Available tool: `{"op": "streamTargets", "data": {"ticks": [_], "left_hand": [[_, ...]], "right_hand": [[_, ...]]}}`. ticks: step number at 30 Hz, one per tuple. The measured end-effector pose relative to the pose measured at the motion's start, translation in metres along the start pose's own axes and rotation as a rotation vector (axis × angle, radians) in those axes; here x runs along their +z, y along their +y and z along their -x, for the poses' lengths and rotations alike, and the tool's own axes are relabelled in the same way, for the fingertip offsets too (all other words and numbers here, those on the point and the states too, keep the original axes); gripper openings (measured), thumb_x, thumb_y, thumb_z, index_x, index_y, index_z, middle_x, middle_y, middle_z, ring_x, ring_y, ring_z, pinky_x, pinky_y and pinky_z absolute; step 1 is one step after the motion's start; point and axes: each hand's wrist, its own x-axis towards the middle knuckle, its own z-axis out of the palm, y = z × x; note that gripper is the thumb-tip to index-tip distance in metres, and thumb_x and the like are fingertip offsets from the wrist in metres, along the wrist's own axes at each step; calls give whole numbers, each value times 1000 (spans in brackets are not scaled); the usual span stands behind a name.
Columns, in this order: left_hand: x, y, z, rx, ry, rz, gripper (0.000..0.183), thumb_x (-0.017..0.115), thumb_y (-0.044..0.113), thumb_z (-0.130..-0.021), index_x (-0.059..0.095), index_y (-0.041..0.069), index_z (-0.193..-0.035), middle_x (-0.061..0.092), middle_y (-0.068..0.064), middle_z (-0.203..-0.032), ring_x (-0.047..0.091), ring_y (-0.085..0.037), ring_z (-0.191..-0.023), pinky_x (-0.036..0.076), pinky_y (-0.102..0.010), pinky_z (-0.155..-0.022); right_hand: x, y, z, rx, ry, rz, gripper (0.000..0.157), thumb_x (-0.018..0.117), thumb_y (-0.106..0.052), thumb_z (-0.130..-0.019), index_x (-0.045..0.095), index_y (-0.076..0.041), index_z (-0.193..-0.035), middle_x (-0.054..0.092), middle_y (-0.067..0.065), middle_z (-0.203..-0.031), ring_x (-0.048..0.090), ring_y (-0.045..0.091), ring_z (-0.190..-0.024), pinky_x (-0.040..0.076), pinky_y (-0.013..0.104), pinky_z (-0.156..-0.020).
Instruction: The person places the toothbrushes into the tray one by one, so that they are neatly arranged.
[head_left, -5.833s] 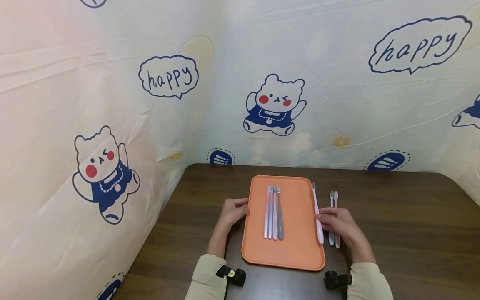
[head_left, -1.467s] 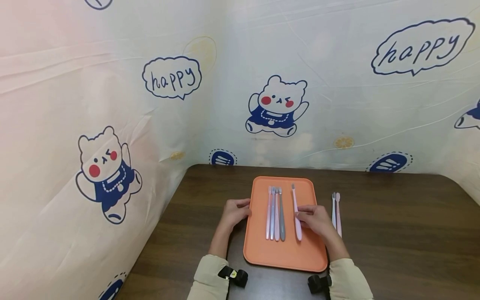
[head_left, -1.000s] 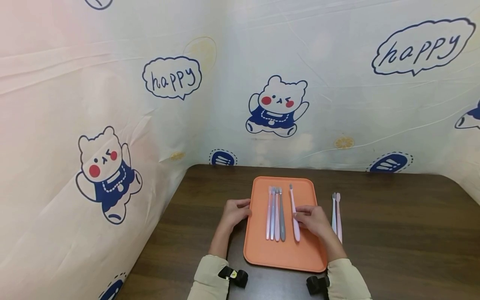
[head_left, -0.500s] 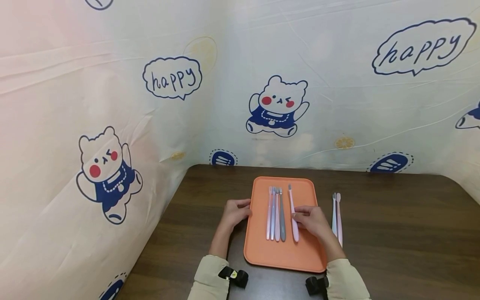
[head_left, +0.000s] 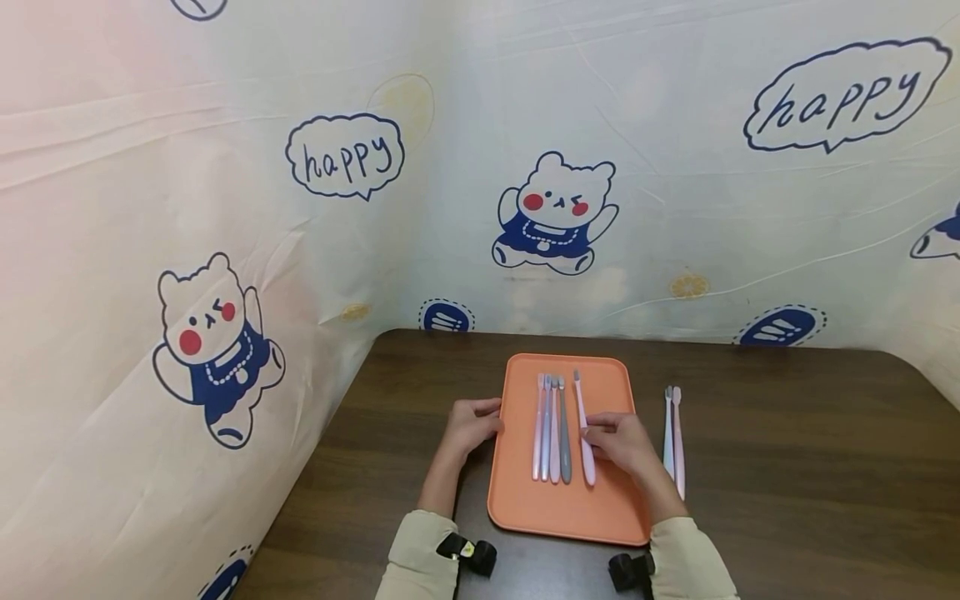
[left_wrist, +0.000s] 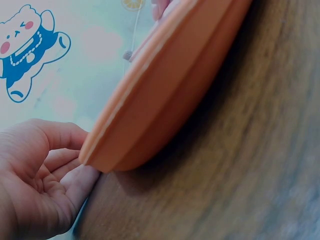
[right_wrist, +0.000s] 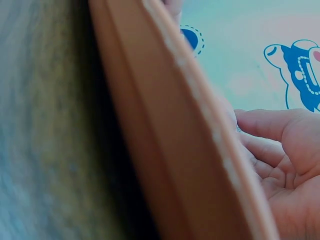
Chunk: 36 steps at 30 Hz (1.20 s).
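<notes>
An orange tray (head_left: pixel 562 518) stands on the table, and several toothbrushes lie side by side on its left half. The rightmost of that row is a grey toothbrush (head_left: pixel 565 442). My left hand (head_left: pixel 468 429) grips the tray's left rim; in the left wrist view its thumb and fingers meet at the tray's edge. Over the tray's right half, my right hand (head_left: pixel 618 437) pinches a pink toothbrush (head_left: pixel 588 467) by the handle, its head pointing away from me. In the right wrist view the tray wall hides most of what those fingers hold.
To the right of the tray, a light blue toothbrush (head_left: pixel 668 433) and another pink toothbrush (head_left: pixel 678 433) lie close together on the brown table (head_left: pixel 810 450), partly behind my right wrist. A printed cloth (head_left: pixel 465 208) hangs behind the table.
My right hand has brought the pink toothbrush leftward from the tray's right rim, then slid it slowly closer to the row. My left hand stays at the left rim.
</notes>
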Motion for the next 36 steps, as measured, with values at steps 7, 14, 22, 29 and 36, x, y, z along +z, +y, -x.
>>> {"op": "streamTargets", "data": {"ticks": [7, 14, 22, 29, 36], "left_hand": [[0, -1, 0, 10, 1, -10, 50, 69, -2, -78, 68, -4, -128, 70, -25, -128, 70, -31, -117, 63, -32, -81], [-1, -1, -1, -9, 8, -17, 49, 69, -2, -77, 70, -2, -126, 71, -22, -126, 71, -26, -115, 63, -32, -82], [-1, 0, 0, -10, 14, -27, 48, 70, -2, -78, 70, -2, -126, 71, -22, -126, 71, -27, -115, 63, -33, -83], [0, 1, 0, -9, 10, -8, 49, 69, -4, -77, 70, -3, -125, 71, -24, -125, 71, -28, -115, 63, -32, -82], [1, 1, 0, -4, 5, -13, 48, 69, -3, -77, 70, -4, -125, 71, -24, -125, 72, -27, -113, 63, -34, -83]], "right_hand": [[4, 0, -1, 2, 8, 4, 33, 66, -6, -95, 65, 13, -122, 73, 27, -111, 73, 17, -87, 64, 34, -75], [9, -1, -2, -6, 7, -7, 32, 65, -2, -94, 65, 15, -121, 73, 28, -109, 73, 17, -86, 64, 33, -74], [11, -2, -1, -2, 13, -9, 33, 65, -2, -94, 65, 14, -122, 71, 29, -112, 71, 15, -85, 64, 33, -74], [13, -1, -1, -10, 31, 3, 33, 65, -1, -93, 66, 15, -121, 72, 29, -111, 71, 15, -84, 63, 30, -72], [16, -2, -2, -37, 56, 32, 31, 66, -1, -92, 67, 15, -119, 73, 29, -108, 71, 15, -82, 63, 30, -70]]}}
